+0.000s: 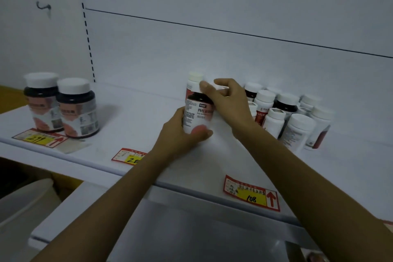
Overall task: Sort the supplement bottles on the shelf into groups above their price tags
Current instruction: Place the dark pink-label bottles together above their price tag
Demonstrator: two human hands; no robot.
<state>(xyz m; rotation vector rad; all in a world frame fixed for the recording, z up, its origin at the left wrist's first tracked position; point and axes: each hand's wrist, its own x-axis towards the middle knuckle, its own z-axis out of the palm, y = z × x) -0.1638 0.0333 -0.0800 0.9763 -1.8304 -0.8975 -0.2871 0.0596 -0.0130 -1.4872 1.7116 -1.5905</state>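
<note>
A dark bottle with a white-and-pink label [196,112] is at mid-shelf. My left hand [182,134] grips its base and side, and my right hand [228,102] curls round its top, hiding the cap. A white bottle [194,81] stands just behind it. Two large dark bottles [42,102] [77,108] with white caps stand at the left above the 299 price tag [40,139]. Several mixed white and dark bottles [282,112] crowd the right. My left forearm partly covers a second price tag [129,157]. The 108 price tag [252,193] sits on the front edge.
The white shelf [127,125] has a back panel close behind the bottles and a slotted upright [87,34] at the left. Below the front edge lie a lower white shelf [70,208] and a pale bin [23,204] at bottom left.
</note>
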